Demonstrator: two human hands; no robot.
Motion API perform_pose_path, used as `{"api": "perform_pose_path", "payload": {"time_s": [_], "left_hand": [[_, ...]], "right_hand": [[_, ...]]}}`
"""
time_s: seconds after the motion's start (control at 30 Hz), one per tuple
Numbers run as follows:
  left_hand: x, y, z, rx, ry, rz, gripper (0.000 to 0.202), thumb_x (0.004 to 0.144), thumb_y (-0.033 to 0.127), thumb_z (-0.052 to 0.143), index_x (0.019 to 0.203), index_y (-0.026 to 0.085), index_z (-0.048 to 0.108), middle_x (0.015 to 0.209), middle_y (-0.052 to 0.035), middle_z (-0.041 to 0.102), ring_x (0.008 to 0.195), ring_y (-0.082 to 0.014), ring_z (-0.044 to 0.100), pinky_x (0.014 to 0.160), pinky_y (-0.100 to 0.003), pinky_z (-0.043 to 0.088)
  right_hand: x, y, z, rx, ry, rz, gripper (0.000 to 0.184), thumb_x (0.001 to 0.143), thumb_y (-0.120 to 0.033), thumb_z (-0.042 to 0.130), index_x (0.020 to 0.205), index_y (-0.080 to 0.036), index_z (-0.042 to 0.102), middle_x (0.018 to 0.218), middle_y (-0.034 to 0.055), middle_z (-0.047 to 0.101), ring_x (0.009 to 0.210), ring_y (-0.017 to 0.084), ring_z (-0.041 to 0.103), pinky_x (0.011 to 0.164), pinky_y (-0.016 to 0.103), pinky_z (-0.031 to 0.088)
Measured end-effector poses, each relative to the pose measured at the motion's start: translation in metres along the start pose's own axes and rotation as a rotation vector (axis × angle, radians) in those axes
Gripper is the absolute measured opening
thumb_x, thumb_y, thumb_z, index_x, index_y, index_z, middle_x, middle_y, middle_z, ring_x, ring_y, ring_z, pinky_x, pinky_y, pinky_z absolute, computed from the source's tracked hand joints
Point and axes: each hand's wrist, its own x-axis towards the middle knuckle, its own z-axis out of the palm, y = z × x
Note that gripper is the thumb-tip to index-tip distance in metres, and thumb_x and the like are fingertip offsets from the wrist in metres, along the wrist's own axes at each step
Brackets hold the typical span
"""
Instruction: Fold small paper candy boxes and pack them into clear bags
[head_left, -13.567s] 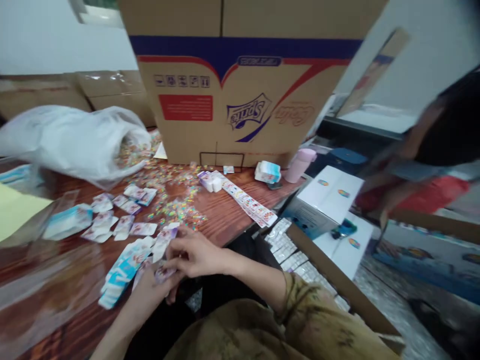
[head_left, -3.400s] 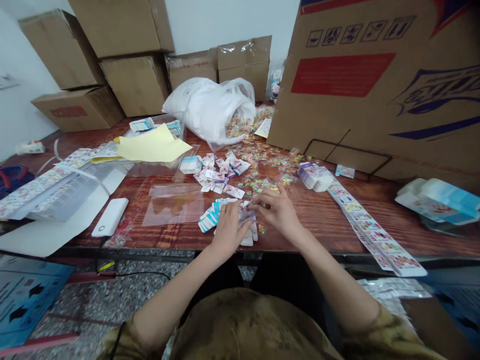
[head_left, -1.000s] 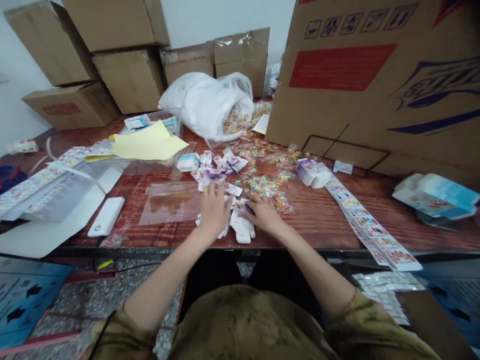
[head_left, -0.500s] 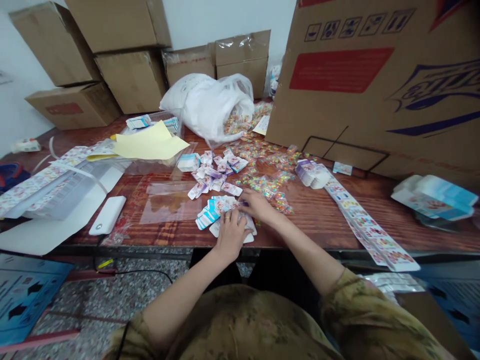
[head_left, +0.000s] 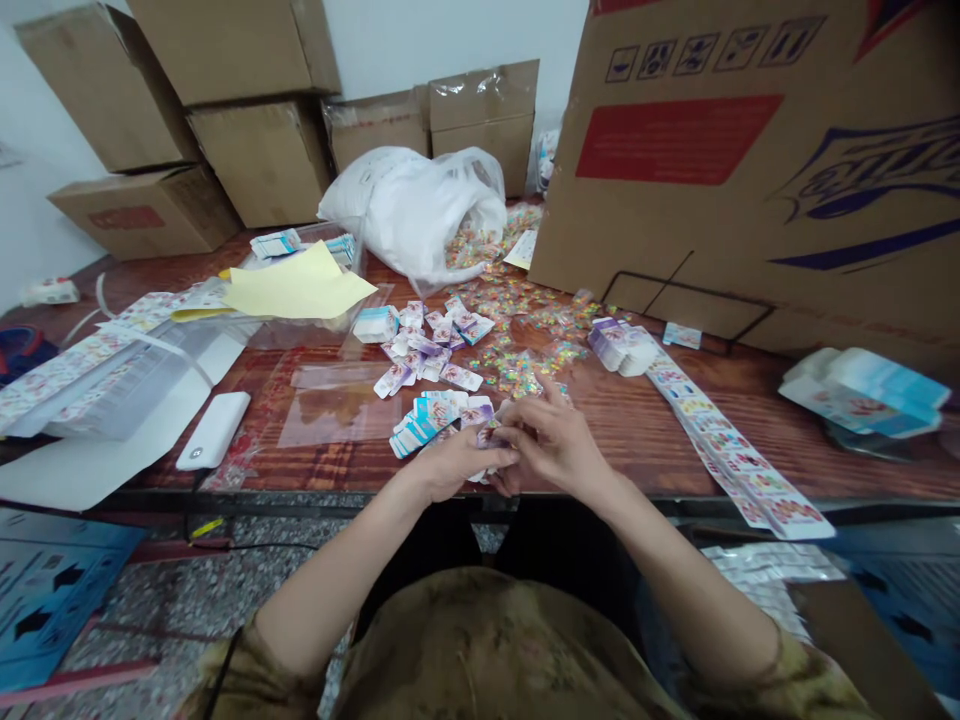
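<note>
My left hand (head_left: 459, 466) and my right hand (head_left: 561, 442) meet at the table's front edge. Between them is a small printed carton (head_left: 487, 434), white and purple, mostly covered by my fingers. My left hand is closed on it, thumb on top; the right fingers are bent and pinch at its right side. Just beyond my left hand lies a fanned pile of blue-and-white flat cartons (head_left: 424, 420). Farther back is a heap of small purple-and-white cartons (head_left: 424, 350). Clear sachets of coloured beads (head_left: 525, 372) are scattered past my right hand.
A white sack (head_left: 405, 215) spills sachets at the back. A large cardboard box (head_left: 675, 230) stands at the right. A printed strip (head_left: 720, 440) runs to the front edge. At left are a white power bank (head_left: 214, 430), yellow paper (head_left: 300, 285) and a clear plastic sheet (head_left: 337, 410).
My hands have come together and lifted off the pile with a small carton between them. The right hand has turned and moved slightly right and nearer to me.
</note>
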Motion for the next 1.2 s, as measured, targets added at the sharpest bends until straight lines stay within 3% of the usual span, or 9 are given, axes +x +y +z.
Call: {"api": "perform_pose_path", "payload": {"time_s": [0.1,0.27,0.47,0.63,0.8,0.87,1.0,1.1,1.2], "left_hand": [[0.002,-0.006,0.01,-0.028,0.016,-0.071,0.023,0.079,0.03,0.054,0.06,0.015,0.053,0.048,0.0008,0.054,0.043,-0.0107,0.053,0.047,-0.023,0.045],[0.002,-0.017,0.024,0.006,0.287,-0.021,0.01,0.072,0.024,0.061,0.073,0.016,0.054,0.054,0.005,0.056,0.042,-0.0099,0.053,0.042,-0.021,0.044],[-0.008,-0.011,0.017,-0.074,0.012,-0.013,0.025,0.071,0.029,0.07,0.086,0.017,0.054,0.059,0.0063,0.055,0.049,-0.0084,0.052,0.05,-0.022,0.047],[-0.006,-0.018,0.023,-0.01,0.275,0.069,0.022,0.069,0.023,0.07,0.08,0.017,0.053,0.055,0.0082,0.05,0.045,-0.0074,0.047,0.046,-0.02,0.039],[-0.008,-0.016,0.03,-0.107,0.259,0.154,0.033,0.064,0.034,0.081,0.077,0.014,0.059,0.064,0.0034,0.057,0.057,-0.0091,0.05,0.059,-0.023,0.043],[-0.01,-0.015,0.029,-0.103,0.258,0.16,0.039,0.061,0.039,0.084,0.078,0.013,0.06,0.069,0.0016,0.059,0.064,-0.0107,0.052,0.064,-0.025,0.044],[-0.011,-0.014,0.027,-0.041,0.347,0.153,0.047,0.061,0.042,0.085,0.086,0.015,0.057,0.075,0.0022,0.058,0.068,-0.0118,0.053,0.066,-0.024,0.045],[-0.01,-0.012,0.027,-0.058,0.441,0.176,0.053,0.062,0.041,0.085,0.096,0.019,0.051,0.084,0.0028,0.058,0.072,-0.0117,0.055,0.067,-0.024,0.046],[-0.011,-0.009,0.029,-0.044,0.434,0.178,0.05,0.066,0.042,0.082,0.096,0.019,0.048,0.086,0.0016,0.058,0.075,-0.0129,0.057,0.069,-0.025,0.046]], "right_hand": [[-0.005,-0.006,0.001,0.008,-0.04,0.018,0.014,0.091,-0.021,0.054,0.077,-0.024,0.055,0.07,-0.0043,0.063,0.064,0.013,0.06,0.114,0.054,0.025],[-0.012,-0.013,-0.001,-0.01,-0.067,0.002,0.013,0.091,-0.018,0.052,0.08,-0.024,0.054,0.073,-0.0034,0.065,0.068,0.014,0.062,0.115,0.056,0.023],[-0.019,-0.017,-0.004,0.026,-0.062,-0.004,0.015,0.092,-0.02,0.051,0.079,-0.025,0.055,0.07,-0.0046,0.065,0.063,0.013,0.062,0.116,0.056,0.024],[-0.024,-0.024,-0.002,0.096,-0.024,0.035,0.013,0.091,-0.02,0.055,0.078,-0.025,0.058,0.071,-0.0045,0.066,0.062,0.013,0.061,0.111,0.054,0.034],[-0.021,-0.027,-0.004,0.353,0.227,0.303,0.014,0.085,-0.035,0.067,0.094,-0.025,0.064,0.088,0.0033,0.066,0.08,0.018,0.062,0.084,0.039,0.052],[-0.019,-0.023,-0.004,0.565,0.17,0.459,0.03,0.08,-0.04,0.072,0.103,-0.024,0.062,0.094,0.0046,0.066,0.082,0.018,0.063,0.074,0.032,0.053],[-0.016,-0.015,0.003,0.967,-0.008,0.712,0.037,0.072,-0.045,0.079,0.094,-0.023,0.061,0.085,0.0009,0.066,0.071,0.014,0.063,0.063,0.025,0.052],[-0.018,-0.014,0.01,1.125,-0.013,0.813,0.043,0.067,-0.052,0.08,0.093,-0.023,0.061,0.082,0.0004,0.067,0.066,0.014,0.063,0.06,0.026,0.052],[-0.019,-0.015,0.015,1.236,0.006,0.865,0.046,0.066,-0.055,0.08,0.094,-0.024,0.062,0.084,0.0015,0.069,0.065,0.014,0.064,0.061,0.027,0.053]]}}
